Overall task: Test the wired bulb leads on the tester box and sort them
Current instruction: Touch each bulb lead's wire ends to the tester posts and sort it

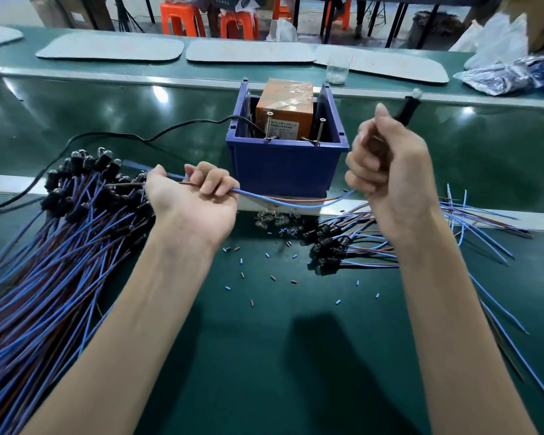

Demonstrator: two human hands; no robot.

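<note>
Bare forearms (157, 324) reach up from 6 o'clock over the green bench (264, 356). The left grip (198, 196) is turned palm up, its fingers curled round the blue and brown wires of one lead (296, 205). The lead sags across to the right grip (387, 164). That grip is closed in a fist on the same lead, thumb raised. The lead's black holder (405, 113) juts past the fist toward 1 o'clock, with a clear bulb (416, 93) at its tip.

Between the two grips, toward 12 o'clock, stands a blue bin (283, 167) holding the orange tester box (285, 105). Two screws (269, 127) stand upright at the box's near side. A black cable (139, 138) runs from the bin toward 9 o'clock.

At 9 o'clock a large heap of leads (60, 240) lies fanned on the bench, holders at the far end. At 3 o'clock a smaller heap (358, 246) lies beneath the right wrist, holders toward the middle. Loose clear bulbs (270, 219) sit just in front of the bin, and snipped bits of insulation (273, 277) are scattered near the centre.

Far off at 12 o'clock lie grey mats (110, 47) and a clear cup (337, 70), and at 2 o'clock plastic bags (500, 76).
</note>
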